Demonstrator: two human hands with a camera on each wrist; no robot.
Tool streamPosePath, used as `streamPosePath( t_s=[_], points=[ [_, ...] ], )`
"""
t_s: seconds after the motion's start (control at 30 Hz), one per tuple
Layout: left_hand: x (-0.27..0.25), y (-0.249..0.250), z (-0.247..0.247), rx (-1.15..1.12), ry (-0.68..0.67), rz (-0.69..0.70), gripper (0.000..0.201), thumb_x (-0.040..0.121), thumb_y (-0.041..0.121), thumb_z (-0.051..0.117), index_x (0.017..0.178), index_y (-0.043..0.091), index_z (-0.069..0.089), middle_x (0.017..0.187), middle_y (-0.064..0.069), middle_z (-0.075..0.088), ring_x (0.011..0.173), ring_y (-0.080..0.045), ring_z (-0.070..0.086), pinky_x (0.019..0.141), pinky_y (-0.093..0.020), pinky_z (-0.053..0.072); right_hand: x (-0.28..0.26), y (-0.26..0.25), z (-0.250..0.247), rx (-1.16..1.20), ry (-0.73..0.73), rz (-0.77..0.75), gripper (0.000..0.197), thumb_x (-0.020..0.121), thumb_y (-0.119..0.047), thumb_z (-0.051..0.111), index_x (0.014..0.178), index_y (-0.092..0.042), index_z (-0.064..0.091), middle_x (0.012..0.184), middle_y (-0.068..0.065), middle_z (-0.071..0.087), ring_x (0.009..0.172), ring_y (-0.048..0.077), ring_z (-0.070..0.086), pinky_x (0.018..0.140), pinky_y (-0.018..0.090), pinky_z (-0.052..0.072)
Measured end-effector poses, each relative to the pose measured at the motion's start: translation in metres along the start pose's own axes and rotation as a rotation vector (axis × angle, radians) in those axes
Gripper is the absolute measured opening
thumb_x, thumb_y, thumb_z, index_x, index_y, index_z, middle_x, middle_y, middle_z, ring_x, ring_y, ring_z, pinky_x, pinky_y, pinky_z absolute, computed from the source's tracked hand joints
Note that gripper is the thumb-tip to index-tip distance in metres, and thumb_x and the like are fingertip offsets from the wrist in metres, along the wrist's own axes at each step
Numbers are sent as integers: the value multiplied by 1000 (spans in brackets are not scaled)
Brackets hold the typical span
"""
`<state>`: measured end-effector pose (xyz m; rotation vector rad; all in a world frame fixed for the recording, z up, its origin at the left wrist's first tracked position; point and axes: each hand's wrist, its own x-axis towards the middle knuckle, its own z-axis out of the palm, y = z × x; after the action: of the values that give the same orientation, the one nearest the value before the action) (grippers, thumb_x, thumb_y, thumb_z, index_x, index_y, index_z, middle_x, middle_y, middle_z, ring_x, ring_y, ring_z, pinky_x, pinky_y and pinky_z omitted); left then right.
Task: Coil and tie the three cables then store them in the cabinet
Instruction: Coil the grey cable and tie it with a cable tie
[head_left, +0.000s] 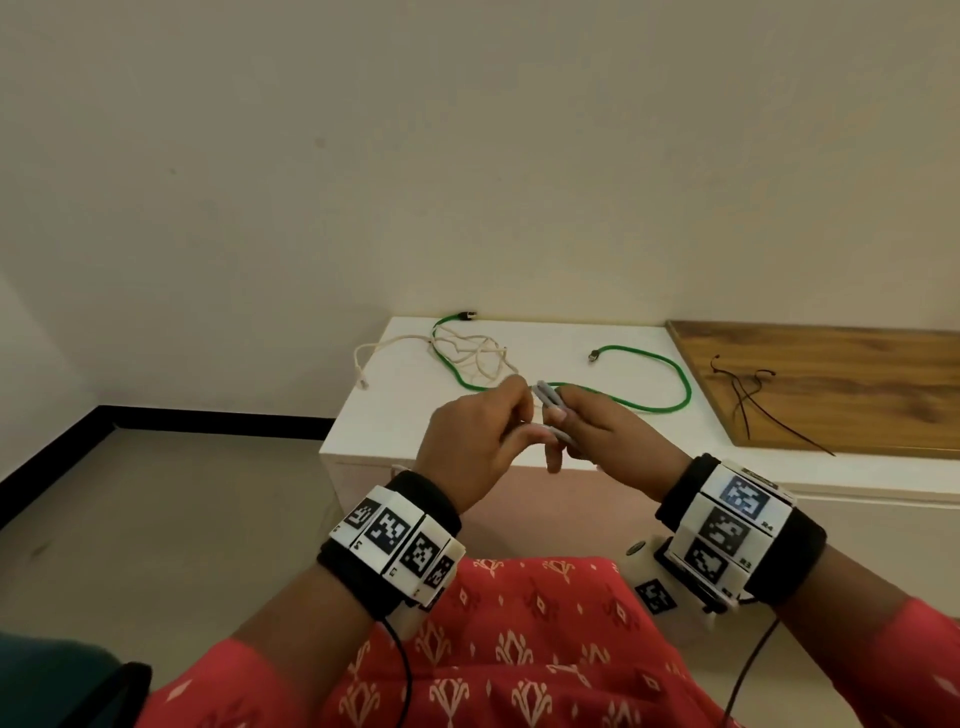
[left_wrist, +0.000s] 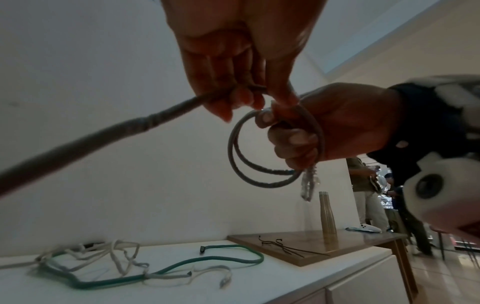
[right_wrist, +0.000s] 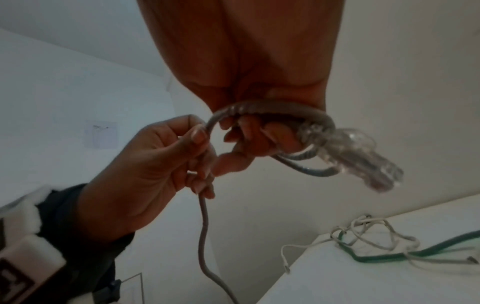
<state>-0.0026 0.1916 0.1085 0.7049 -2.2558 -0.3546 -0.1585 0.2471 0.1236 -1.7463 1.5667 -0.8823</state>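
Fingers of the right hand (left_wrist: 319, 131) curl round two small loops of the grey cable (left_wrist: 249, 160) with its clear plug hanging below, while the left hand (right_wrist: 158, 164) pinches the loose run just beside, both held in the air near the white cabinet top (head_left: 545, 343). Cable looks light, springy and a bit stiff, so loops likely pop open unless gripped where the turns cross. Head view hides the loops but shows the green cable (head_left: 649, 405), white cable (head_left: 467, 353) and black ties (head_left: 748, 395) on the wooden board (head_left: 857, 384); wrist views show coil and plug.
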Motion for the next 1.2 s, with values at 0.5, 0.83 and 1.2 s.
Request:
streamPosePath(
  t_s=[0.5, 0.83, 1.2],
  points=[
    [6, -34, 0, -503, 0, -286, 21, 89, 14, 54, 69, 19, 53, 53, 2, 46, 47, -3, 41, 48, -24, 42, 0, -6, -28, 953, -128, 216, 31, 86, -36, 39, 61, -18, 42, 37, -10, 28, 33, 5, 22, 37, 19, 20],
    [-27, -85, 8, -341, -187, -347, 27, 95, 17, 42, 79, 33, 57, 56, 6, 46, 52, -2, 45, 58, -21, 39, 1, -6, -50, 1235, -67, 232, 29, 82, -31, 43, 57, -19, 45, 34, -6, 23, 41, 9, 9, 34, 18, 24],
    [-15, -73, 14, 221, -302, -437, 22, 96, 22, 40, 99, 13, 60, 96, -7, 67, 93, -26, 60, 77, -33, 42, 3, -8, -55, 1324, 89, 153, 29, 82, -29, 40, 56, -18, 49, 36, -8, 33, 46, 9, 11, 34, 17, 31]
  ],
)
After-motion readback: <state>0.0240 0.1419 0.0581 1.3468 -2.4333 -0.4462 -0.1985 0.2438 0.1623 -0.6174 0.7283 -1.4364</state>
